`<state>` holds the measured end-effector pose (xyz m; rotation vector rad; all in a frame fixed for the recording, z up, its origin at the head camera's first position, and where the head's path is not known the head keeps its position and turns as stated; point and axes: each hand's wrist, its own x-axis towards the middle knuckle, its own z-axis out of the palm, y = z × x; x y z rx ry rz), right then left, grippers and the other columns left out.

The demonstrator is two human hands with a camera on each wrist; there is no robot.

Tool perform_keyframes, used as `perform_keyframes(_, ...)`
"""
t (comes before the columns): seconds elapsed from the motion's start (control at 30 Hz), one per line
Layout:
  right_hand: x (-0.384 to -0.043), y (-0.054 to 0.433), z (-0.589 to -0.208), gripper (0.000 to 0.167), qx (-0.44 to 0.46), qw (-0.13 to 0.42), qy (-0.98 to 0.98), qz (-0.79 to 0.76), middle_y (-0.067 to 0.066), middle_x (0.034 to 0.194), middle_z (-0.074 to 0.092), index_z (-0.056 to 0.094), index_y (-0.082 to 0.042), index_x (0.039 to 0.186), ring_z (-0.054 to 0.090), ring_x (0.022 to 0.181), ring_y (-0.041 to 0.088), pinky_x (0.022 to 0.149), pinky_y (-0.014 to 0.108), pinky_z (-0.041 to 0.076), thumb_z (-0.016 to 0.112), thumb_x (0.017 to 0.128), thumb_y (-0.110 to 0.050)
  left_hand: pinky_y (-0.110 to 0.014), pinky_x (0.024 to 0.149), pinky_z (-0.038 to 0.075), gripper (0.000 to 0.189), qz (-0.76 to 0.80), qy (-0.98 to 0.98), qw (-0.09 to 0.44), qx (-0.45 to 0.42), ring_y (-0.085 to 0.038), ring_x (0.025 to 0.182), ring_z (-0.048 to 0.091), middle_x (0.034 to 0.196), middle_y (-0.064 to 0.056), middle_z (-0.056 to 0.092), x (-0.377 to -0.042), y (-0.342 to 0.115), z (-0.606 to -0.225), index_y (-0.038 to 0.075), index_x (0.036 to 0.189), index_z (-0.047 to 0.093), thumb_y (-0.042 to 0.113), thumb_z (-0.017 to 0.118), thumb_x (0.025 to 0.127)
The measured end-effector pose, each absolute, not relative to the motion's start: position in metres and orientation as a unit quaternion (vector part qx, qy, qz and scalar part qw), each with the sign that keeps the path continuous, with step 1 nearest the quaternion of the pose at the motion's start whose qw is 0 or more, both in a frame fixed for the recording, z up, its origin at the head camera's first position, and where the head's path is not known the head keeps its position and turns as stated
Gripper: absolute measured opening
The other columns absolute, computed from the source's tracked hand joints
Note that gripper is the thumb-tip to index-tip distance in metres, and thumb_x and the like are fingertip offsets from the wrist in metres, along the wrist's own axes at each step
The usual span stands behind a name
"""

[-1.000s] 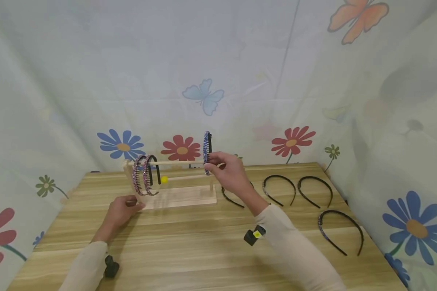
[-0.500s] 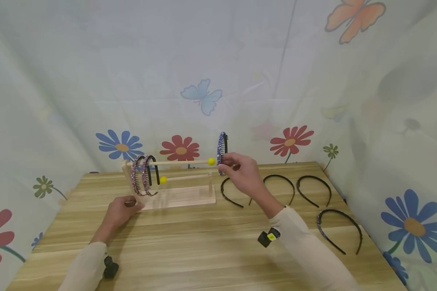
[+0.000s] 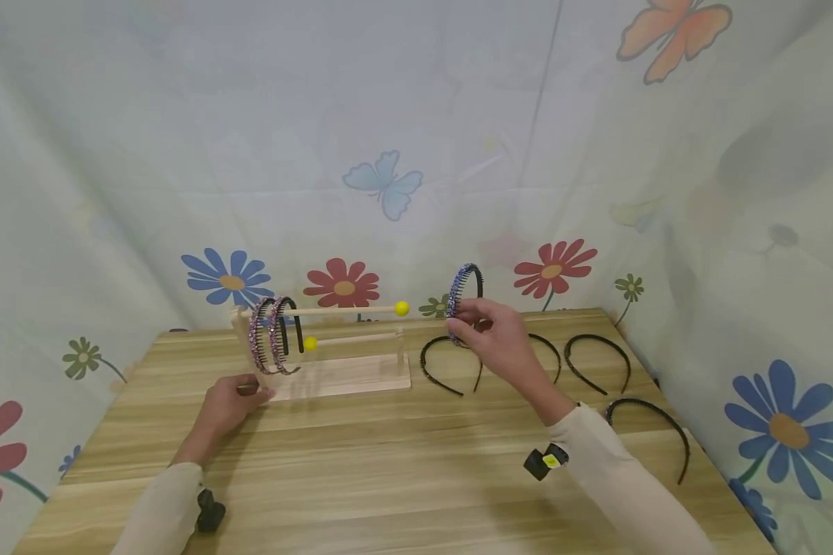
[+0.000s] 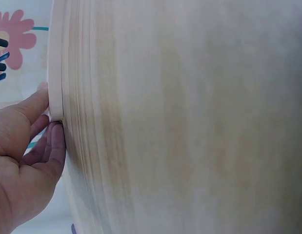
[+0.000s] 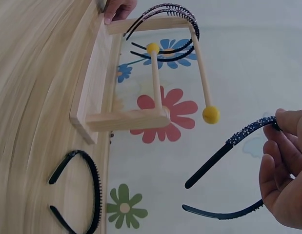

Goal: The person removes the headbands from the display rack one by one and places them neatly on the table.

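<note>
Held by my right hand (image 3: 496, 339) is a headband (image 3: 454, 297) with blue sparkling stones and black comb teeth, raised off the table to the right of a wooden headband rack (image 3: 343, 378). Thumb and fingers pinch it along one side; in the right wrist view its two black ends point away from the hand. Two pink-stoned headbands (image 3: 275, 335) hang on the rack's upper rod (image 3: 347, 311), close to its left post. My left hand (image 3: 225, 405) grips the left end of the rack's base (image 4: 56, 58), thumb on one face and fingers at the edge.
Several black headbands lie on the table at the right, among them one nearest the rack (image 3: 439, 379) and one at the far right (image 3: 666, 416). Yellow balls cap the upper rod (image 3: 402, 308) and lower rod (image 3: 310, 344). A flowered cloth (image 3: 458, 154) hangs behind.
My right hand has moved right with the blue-stoned headband, from around the upper rod to well beyond its yellow tip. The left hand stays at the base.
</note>
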<state>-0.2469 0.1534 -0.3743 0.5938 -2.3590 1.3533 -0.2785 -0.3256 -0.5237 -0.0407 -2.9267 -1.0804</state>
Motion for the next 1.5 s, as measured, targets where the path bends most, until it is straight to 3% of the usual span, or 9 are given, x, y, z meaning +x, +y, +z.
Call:
perform_keyframes(0.83,-0.227,0.204,-0.411,0.036,0.143,0.187,-0.879,0.415,0.005,0.090,0.079,0.074,-0.001,0.117,0.072,0.080,0.019,0.071,0.026,0.057,0.080,0.091,-0.025,-0.059,0.096,0.052,0.055,-0.343,-0.939,0.011,-0.012,-0.045,0.114,0.066,0.120,-0.028,0.070,-0.280,-0.327,-0.528,-0.009,0.130,0.064,0.033,0.073,0.096)
perform_keyframes(1.33,-0.208,0.228,-0.443,0.044,0.063,0.123,-0.907,0.397,0.004,0.094,0.079,0.072,-0.004,0.122,0.072,0.086,0.020,0.066,0.032,0.057,0.077,0.092,-0.036,-0.058,0.095,0.052,0.057,-0.345,-0.939,0.009,-0.016,-0.044,0.113,0.067,0.121,-0.028,0.069,-0.278,-0.326,-0.525,-0.010,0.131,0.062,0.034,0.072,0.097)
perform_keyframes(1.5,-0.202,0.233,-0.451,0.044,0.045,0.109,-0.910,0.398,0.011,0.100,0.078,0.072,-0.002,0.121,0.073,0.091,0.025,0.070,0.038,0.059,0.078,0.092,-0.036,-0.058,0.096,0.052,0.056,-0.346,-0.938,0.009,-0.015,-0.045,0.114,0.066,0.123,-0.029,0.068,-0.278,-0.325,-0.525,-0.011,0.132,0.061,0.033,0.072,0.097)
